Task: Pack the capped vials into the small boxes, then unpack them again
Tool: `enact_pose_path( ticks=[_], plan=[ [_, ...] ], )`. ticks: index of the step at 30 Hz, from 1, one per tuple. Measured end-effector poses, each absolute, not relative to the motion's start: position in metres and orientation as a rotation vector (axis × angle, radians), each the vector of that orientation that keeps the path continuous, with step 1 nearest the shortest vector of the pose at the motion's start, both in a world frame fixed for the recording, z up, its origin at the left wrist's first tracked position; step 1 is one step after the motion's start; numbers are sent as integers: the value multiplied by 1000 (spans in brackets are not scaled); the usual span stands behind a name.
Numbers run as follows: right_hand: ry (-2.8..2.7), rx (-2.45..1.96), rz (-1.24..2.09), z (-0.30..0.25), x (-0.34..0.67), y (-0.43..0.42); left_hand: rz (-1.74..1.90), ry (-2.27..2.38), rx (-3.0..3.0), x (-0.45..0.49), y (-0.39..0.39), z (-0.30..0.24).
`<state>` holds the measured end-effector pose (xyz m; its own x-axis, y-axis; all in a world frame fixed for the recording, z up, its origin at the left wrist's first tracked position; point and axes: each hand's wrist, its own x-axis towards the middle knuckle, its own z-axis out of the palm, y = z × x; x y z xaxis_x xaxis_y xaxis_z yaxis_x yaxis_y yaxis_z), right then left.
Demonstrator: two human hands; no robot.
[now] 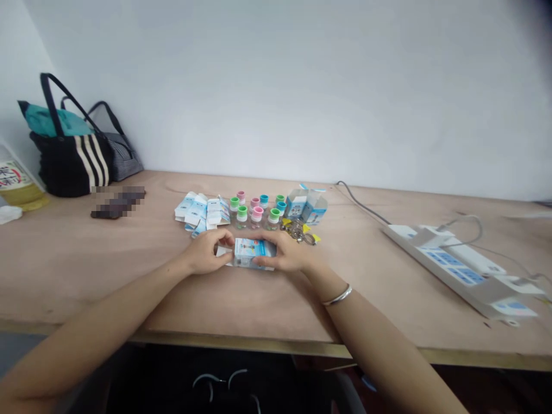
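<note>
I am holding the small blue and white box with both hands. It is made of thin card, and a white flap sticks out at one end. It lies flat and low over the table, right in front of the little bottles. My left hand holds the end with the flap, and my fingers bend over the top. My right hand holds the other end, and my fingers press on the front. Both hands are closed on the box. A silver bangle is on my right wrist.

Just past the box stand the little bottles with pink, green and blue caps. To their left is a pile of flat white and blue boxes. To their right are two standing boxes and some shiny key rings with yellow tags.

All this is on a wooden table. A white power strip lies far to my right. A black striped bag sits far to my left, beside a blurry dark thing and a bottle.
</note>
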<state>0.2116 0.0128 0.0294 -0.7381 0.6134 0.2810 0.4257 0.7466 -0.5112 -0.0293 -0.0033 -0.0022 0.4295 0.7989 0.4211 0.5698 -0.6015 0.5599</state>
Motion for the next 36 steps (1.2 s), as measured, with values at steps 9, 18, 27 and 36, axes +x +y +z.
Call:
enact_pose_path(
  ticks=[9,18,27,36],
  plan=[
    [-2496,-790,595,28,212,13,932,1294,2128,-39,-3,2],
    [-2505,-738,612,31,210,11,942,1162,1729,-30,-6,7],
    [-2511,-718,582,30,207,8,954,1070,1638,-27,-4,2],
    [-2502,-708,573,30,208,7,949,1066,1592,-27,0,-3]
  ],
)
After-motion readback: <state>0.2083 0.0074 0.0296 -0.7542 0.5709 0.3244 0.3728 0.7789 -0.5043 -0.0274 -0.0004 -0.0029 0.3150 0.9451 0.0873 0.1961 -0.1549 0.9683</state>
